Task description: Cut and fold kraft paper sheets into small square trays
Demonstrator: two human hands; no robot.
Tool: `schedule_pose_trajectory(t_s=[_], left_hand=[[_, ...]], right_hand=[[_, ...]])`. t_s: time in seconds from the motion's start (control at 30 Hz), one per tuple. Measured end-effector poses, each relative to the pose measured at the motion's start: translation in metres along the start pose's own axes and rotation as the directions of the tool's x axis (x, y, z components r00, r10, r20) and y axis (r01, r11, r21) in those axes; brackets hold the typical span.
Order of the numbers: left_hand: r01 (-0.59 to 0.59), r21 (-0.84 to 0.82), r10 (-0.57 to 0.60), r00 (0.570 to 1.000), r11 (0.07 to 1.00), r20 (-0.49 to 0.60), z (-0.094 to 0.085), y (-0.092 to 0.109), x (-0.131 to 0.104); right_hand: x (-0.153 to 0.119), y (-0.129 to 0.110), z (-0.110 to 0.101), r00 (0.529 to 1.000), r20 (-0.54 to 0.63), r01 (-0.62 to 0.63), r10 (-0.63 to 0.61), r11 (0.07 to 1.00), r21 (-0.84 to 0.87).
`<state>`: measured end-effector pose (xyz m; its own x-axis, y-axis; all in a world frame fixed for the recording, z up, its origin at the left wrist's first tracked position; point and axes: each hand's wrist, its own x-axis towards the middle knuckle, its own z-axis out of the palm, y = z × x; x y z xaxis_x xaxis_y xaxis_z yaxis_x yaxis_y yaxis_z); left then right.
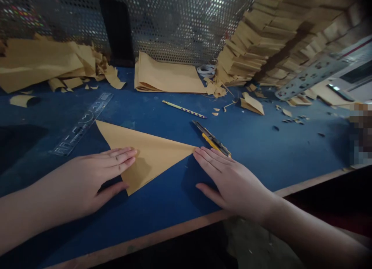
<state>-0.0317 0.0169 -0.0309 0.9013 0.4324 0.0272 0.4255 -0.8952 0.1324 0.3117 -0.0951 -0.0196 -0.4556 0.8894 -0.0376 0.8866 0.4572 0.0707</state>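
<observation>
A folded triangle of brown paper [154, 149] lies flat on the blue table. My left hand [101, 176] rests on its left part, fingers stretched out over the paper and thumb at the lower corner. With its fingertips at the paper's right-hand point, my right hand [223, 174] lies with straight fingers and the thumb apart. Just beyond those fingers is a utility knife [210, 137] with a yellow and black body, partly covered by the hand. A pale pencil with dark spots [184, 109] lies farther back, and a clear ruler [83, 123] lies slantwise at the left.
A folded brown paper stack [170, 75] lies at the back against a perforated metal panel [180, 25]. A dark phone-like slab [117, 30] leans there. Paper scraps [110, 75] spread at the left, and tall stacked paper pieces [261, 36] stand at right. The wooden table edge [162, 238] runs along the front.
</observation>
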Motion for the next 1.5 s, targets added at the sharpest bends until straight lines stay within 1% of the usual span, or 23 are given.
schedule_pose_trajectory(t_s=[0.17,0.27,0.33,0.43,0.53,0.6,0.67,0.77,0.87,0.97,1.1,1.2,1.27,1.37,1.5], left_hand=[[-0.014,-0.002,0.014,1.000,1.000,-0.024,0.000,0.000,0.000],[-0.020,-0.027,0.019,0.999,0.999,-0.037,0.001,0.000,0.001],[-0.026,-0.039,0.025,0.999,0.999,-0.048,0.002,-0.001,0.001],[-0.041,-0.018,0.040,0.998,0.999,-0.057,0.002,-0.001,0.001],[-0.054,-0.019,0.052,0.996,0.998,-0.073,0.003,-0.002,0.001],[-0.056,-0.026,0.054,0.996,0.998,-0.072,0.002,-0.003,0.002],[-0.059,-0.023,0.057,0.997,0.998,-0.056,0.002,-0.003,0.003],[-0.050,-0.029,0.050,0.998,0.998,-0.032,0.000,-0.001,0.003],[-0.035,-0.046,0.035,0.999,0.998,-0.005,-0.001,0.000,0.004],[-0.024,-0.051,0.025,1.000,0.998,0.012,-0.002,0.001,0.005],[-0.007,-0.038,0.008,0.999,0.999,0.034,-0.002,0.002,0.005],[0.016,-0.053,-0.012,0.998,0.998,0.061,-0.003,0.002,0.005],[0.027,-0.070,-0.022,0.997,0.997,0.072,-0.004,0.003,0.005],[0.039,-0.110,-0.031,0.997,0.993,0.073,-0.006,0.004,0.005],[0.044,-0.150,-0.036,0.998,0.988,0.053,-0.005,0.005,0.006]], right_hand=[[-0.001,-0.007,0.003,0.997,-0.068,-0.028,0.027,1.000,-0.008],[-0.003,-0.015,0.004,0.990,-0.141,-0.036,0.029,0.998,-0.050],[-0.003,-0.023,0.003,0.982,-0.187,-0.025,0.009,0.996,-0.085],[0.002,-0.039,0.000,0.978,-0.197,0.052,-0.066,0.996,-0.076],[0.016,-0.056,-0.006,0.971,-0.147,0.195,-0.187,0.980,0.039],[0.029,-0.067,-0.008,0.957,-0.119,0.277,-0.263,0.954,0.116],[0.041,-0.078,-0.009,0.945,-0.102,0.325,-0.311,0.931,0.167],[0.056,-0.087,-0.008,0.933,-0.073,0.359,-0.352,0.908,0.216],[0.062,-0.084,-0.005,0.927,-0.031,0.366,-0.373,0.889,0.275],[0.061,-0.073,-0.003,0.931,0.020,0.337,-0.363,0.883,0.327],[0.060,-0.057,-0.006,0.930,0.119,0.294,-0.348,0.898,0.328],[0.059,-0.051,-0.008,0.925,0.168,0.278,-0.340,0.910,0.308],[0.057,-0.048,-0.007,0.928,0.168,0.276,-0.334,0.915,0.296],[0.053,-0.043,-0.005,0.943,0.140,0.256,-0.303,0.925,0.281],[0.048,-0.037,-0.002,0.959,0.117,0.222,-0.260,0.939,0.262]])
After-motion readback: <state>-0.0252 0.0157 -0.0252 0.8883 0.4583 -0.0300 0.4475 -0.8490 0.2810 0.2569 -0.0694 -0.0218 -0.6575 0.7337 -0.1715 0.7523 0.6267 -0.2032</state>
